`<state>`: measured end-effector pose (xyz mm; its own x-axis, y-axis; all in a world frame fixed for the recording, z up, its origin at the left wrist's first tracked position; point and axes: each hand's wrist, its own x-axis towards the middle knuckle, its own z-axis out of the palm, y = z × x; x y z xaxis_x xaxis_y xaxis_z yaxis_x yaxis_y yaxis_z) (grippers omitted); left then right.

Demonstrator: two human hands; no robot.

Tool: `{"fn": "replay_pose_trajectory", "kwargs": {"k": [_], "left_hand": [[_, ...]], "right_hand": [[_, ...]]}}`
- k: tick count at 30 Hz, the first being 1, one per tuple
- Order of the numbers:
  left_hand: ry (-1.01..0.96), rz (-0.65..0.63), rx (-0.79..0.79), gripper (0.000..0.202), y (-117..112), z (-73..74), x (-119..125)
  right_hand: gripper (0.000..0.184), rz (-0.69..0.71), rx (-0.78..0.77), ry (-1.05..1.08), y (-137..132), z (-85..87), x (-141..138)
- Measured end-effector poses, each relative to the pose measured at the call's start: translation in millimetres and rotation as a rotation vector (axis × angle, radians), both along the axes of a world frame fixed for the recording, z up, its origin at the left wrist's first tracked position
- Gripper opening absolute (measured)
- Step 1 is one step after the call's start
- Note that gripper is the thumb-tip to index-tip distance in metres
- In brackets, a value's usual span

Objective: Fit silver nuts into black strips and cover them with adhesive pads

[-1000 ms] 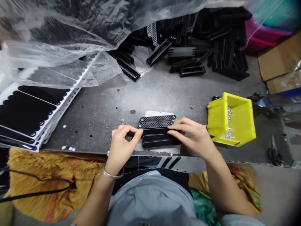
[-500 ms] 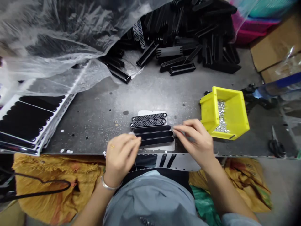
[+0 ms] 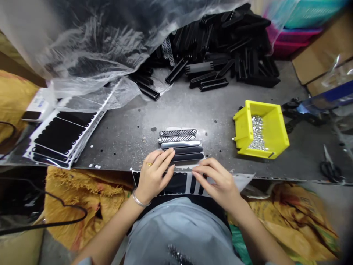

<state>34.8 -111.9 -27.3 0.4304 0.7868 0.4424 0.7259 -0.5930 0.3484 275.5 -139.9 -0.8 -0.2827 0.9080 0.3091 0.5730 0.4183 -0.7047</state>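
Observation:
Several slim rounded plastic bars lie in a row on the table; the two far ones show a lattice face (image 3: 178, 133) with a small metal piece at each end. The nearer ones turn a smooth dark face (image 3: 189, 157) up, and one smooth bar (image 3: 182, 144) reflects light. My left hand (image 3: 157, 171) rests its outstretched fingers at the left ends of the near bars, thumb apart. Over a sheet of black stickers (image 3: 176, 183) at the table's front edge, my right hand (image 3: 217, 180) has thumb and forefinger close together; anything between them is too small to make out.
A yellow bin (image 3: 275, 129) with small metal parts stands at right, scissors (image 3: 329, 167) beyond it. More sticker sheets (image 3: 63, 132) are stacked at left under clear plastic film (image 3: 110, 48). Black plastic parts (image 3: 209, 55) are heaped at the back.
My right hand has moved from the bars' right ends down and left to the sticker sheet. My left hand has shifted slightly right, with its fingers straighter. The camera view has shifted.

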Motion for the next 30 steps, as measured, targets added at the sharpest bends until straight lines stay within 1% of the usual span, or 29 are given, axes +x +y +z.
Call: {"fn": "replay_pose_trajectory", "kwargs": {"k": [2,4,5,7,9,10,14,15,17,18,19,20,21,23,24,25,26,27,28,29,30], "left_hand": [[-0.095,0.032,-0.037,0.046,-13,-0.3,-1],[-0.179,0.057,-0.057,0.039,-29,-1.6,-1],[-0.196,0.055,-0.079,0.037,-36,-2.0,1],[-0.185,0.060,-0.149,0.031,-45,-0.7,6],[-0.170,0.089,-0.220,0.019,-47,4.2,13],[-0.178,0.100,-0.251,0.014,-45,7.8,16],[-0.272,0.103,-0.354,0.019,-33,20.6,27],[-0.291,0.113,-0.376,0.021,-31,21.4,28],[-0.317,0.153,-0.398,0.024,-30,18.5,30],[-0.318,0.178,-0.385,0.024,-30,15.0,30],[-0.308,0.197,-0.351,0.022,-32,10.6,30],[-0.291,0.208,-0.302,0.020,-33,5.7,29],[-0.267,0.207,-0.247,0.018,-35,0.9,29],[-0.209,0.176,-0.147,0.014,-38,-5.7,28],[-0.184,0.158,-0.111,0.011,-38,-6.6,26],[-0.168,0.150,-0.079,0.009,-36,-5.7,25],[-0.162,0.160,-0.047,0.009,-32,-2.9,23],[-0.167,0.192,-0.023,0.009,-25,1.3,19],[-0.182,0.243,-0.018,0.009,-17,6.3,15],[-0.202,0.305,-0.035,0.007,-6,11.4,10],[-0.221,0.363,-0.083,0.006,6,16.1,4]], "right_hand": [[0.014,0.053,0.025,-0.173,0,-3.8,-5],[0.014,0.064,0.062,-0.297,-3,-9.5,-6],[0.013,0.062,0.073,-0.305,-5,-11.8,-6],[0.011,0.057,0.075,-0.247,-7,-13.5,-4],[0.013,0.022,0.102,-0.209,-6,-11.1,-3],[0.015,0.003,0.141,-0.219,-6,-9.2,-3],[0.026,-0.018,0.331,-0.297,-4,-5.1,-11],[0.028,-0.005,0.360,-0.295,-5,-5.6,-12],[0.029,0.044,0.389,-0.256,-10,-6.3,-10],[0.026,0.084,0.363,-0.219,-13,-5.7,-7],[0.020,0.137,0.289,-0.158,-16,-4.1,-2],[0.013,0.189,0.162,-0.061,-18,-1.1,3],[0.013,0.218,-0.004,0.077,-19,2.9,8],[0.030,0.219,-0.344,0.413,-13,13.0,16],[0.034,0.193,-0.462,0.551,-7,18.1,17],[0.034,0.152,-0.518,0.622,3,22.5,16],[0.030,0.107,-0.521,0.611,15,25.8,12],[0.025,0.074,-0.477,0.527,28,27.8,6],[0.021,0.057,-0.393,0.400,42,28.1,-1],[0.022,0.053,-0.288,0.263,57,26.8,-10],[0.028,0.074,-0.179,0.145,70,24.2,-19]]}}
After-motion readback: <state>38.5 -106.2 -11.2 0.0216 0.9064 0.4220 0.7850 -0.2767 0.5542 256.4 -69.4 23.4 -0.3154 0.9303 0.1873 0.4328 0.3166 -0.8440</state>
